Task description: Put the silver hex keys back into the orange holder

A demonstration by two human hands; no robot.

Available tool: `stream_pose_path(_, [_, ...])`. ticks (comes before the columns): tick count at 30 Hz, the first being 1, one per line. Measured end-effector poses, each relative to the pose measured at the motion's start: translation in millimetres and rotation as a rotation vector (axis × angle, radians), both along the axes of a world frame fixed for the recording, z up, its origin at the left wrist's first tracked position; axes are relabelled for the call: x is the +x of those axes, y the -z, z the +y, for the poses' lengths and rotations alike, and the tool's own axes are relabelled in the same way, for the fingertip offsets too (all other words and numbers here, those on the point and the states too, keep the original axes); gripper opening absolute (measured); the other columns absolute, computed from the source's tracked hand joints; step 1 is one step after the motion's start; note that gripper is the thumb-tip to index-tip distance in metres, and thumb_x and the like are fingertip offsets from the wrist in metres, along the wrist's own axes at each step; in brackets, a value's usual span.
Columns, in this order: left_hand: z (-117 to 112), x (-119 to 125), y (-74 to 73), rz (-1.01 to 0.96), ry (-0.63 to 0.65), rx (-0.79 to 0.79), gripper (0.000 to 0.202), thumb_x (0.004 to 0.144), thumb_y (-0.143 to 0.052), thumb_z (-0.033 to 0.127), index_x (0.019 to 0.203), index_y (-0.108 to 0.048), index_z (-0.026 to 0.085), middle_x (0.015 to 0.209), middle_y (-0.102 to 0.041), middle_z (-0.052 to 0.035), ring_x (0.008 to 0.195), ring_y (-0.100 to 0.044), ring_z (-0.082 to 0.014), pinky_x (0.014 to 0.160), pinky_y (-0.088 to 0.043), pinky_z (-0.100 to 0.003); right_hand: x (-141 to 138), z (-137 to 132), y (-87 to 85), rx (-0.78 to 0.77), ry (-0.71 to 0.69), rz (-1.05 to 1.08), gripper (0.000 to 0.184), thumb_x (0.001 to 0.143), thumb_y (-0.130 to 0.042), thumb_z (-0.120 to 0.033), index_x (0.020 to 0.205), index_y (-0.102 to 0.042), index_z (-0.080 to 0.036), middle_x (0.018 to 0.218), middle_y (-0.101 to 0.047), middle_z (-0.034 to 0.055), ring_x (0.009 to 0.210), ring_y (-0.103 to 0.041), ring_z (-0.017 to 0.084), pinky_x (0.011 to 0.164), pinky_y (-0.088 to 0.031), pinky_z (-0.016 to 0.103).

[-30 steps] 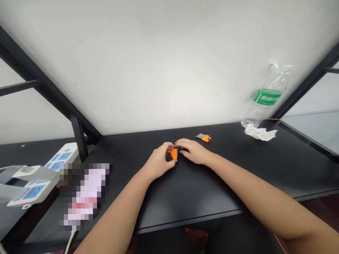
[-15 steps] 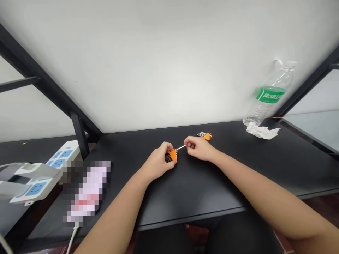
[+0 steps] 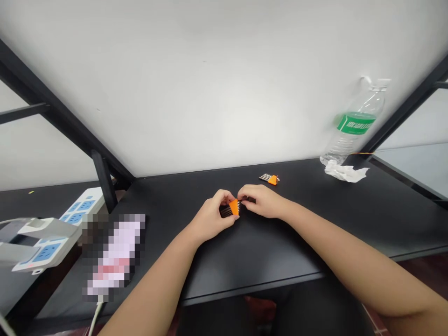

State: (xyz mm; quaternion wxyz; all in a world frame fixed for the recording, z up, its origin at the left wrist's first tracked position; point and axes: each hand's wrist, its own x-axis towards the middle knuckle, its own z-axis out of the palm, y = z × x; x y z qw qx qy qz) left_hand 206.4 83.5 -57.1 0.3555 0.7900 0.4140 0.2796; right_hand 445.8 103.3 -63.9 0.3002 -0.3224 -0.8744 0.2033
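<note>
My left hand (image 3: 216, 215) is closed round an orange holder (image 3: 234, 207) between thumb and fingers. Several thin metal rods, like hex keys or bits, run through it side by side. Their short bright ends stick out on the right, and the longer dark lengths reach back under my palm. Close against the holder's upper right edge, my right hand (image 3: 261, 200) pinches the end of one thin metal rod (image 3: 241, 201), mostly hidden by the fingertips. Behind my right hand, a second orange holder (image 3: 272, 179) with several silver rods lies on the black tabletop (image 3: 252, 252).
A clear plastic bottle (image 3: 356, 123) with a green label leans by the wall at the right, crumpled white tissue (image 3: 346, 172) before it. At the left are a blurred-out phone (image 3: 117, 252) on a cable and a white power strip (image 3: 75, 217) with plugs.
My right hand has moved left, up to the holder. The length of silver rod that showed between the hands has slid into the holder. My left hand has shifted slightly right.
</note>
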Motion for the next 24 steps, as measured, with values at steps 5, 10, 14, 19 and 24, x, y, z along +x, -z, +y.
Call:
stream_pose_path(5, [-0.9, 1.2, -1.8, -0.020, -0.006, -0.006, 0.035, 0.080, -0.073, 0.026, 0.110, -0.054, 0.025, 0.109, -0.072, -0.0018, 0.101, -0.069, -0.0198, 0.093, -0.054, -0.036, -7.8, -4.8, -1.1, -0.049, 0.011, 0.003, 0.019, 0.087, -0.055, -0.007, 0.097, -0.065, -0.020, 0.091, -0.068, 0.0023, 0.076, -0.061, 0.015, 0.072, -0.048, 0.028])
stream_pose_path(10, [-0.9, 1.6, -3.3, 0.027, -0.044, 0.015, 0.036, 0.079, -0.074, 0.030, 0.108, -0.054, 0.026, 0.110, -0.073, -0.0012, 0.104, -0.069, -0.0218, 0.092, -0.053, -0.036, -9.7, -8.1, -2.7, -0.103, 0.097, 0.101, 0.022, 0.076, -0.057, -0.004, 0.090, -0.064, -0.019, 0.079, -0.063, -0.0015, 0.068, -0.056, 0.012, 0.065, -0.045, 0.025])
stream_pose_path(14, [-0.4, -1.4, -3.5, 0.064, -0.098, 0.015, 0.037, 0.079, -0.074, 0.031, 0.108, -0.052, 0.027, 0.115, -0.074, -0.0029, 0.109, -0.070, -0.0244, 0.091, -0.053, -0.037, 0.6, -5.0, -8.9, -0.213, 0.272, 0.160, 0.016, 0.072, -0.058, -0.010, 0.083, -0.063, -0.020, 0.071, -0.060, -0.0032, 0.065, -0.056, 0.013, 0.063, -0.044, 0.026])
stream_pose_path(19, [1.3, -4.1, -4.2, 0.155, -0.166, 0.042, 0.033, 0.079, -0.073, 0.031, 0.105, -0.053, 0.026, 0.109, -0.073, -0.0030, 0.105, -0.070, -0.0245, 0.092, -0.053, -0.039, 25.1, 2.7, -18.4, -0.476, 0.344, -0.055, 0.016, 0.073, -0.060, -0.012, 0.084, -0.067, -0.022, 0.076, -0.068, -0.0019, 0.067, -0.062, 0.015, 0.061, -0.047, 0.027])
stream_pose_path(24, [0.8, -2.2, -4.4, 0.149, -0.202, 0.084, 0.031, 0.081, -0.071, 0.030, 0.107, -0.054, 0.026, 0.109, -0.072, -0.0034, 0.103, -0.069, -0.0237, 0.091, -0.054, -0.039, 27.9, 3.7, -15.4, -0.327, 0.376, -0.289, 0.014, 0.079, -0.062, -0.009, 0.080, -0.067, -0.022, 0.079, -0.071, 0.0006, 0.070, -0.063, 0.017, 0.062, -0.046, 0.029])
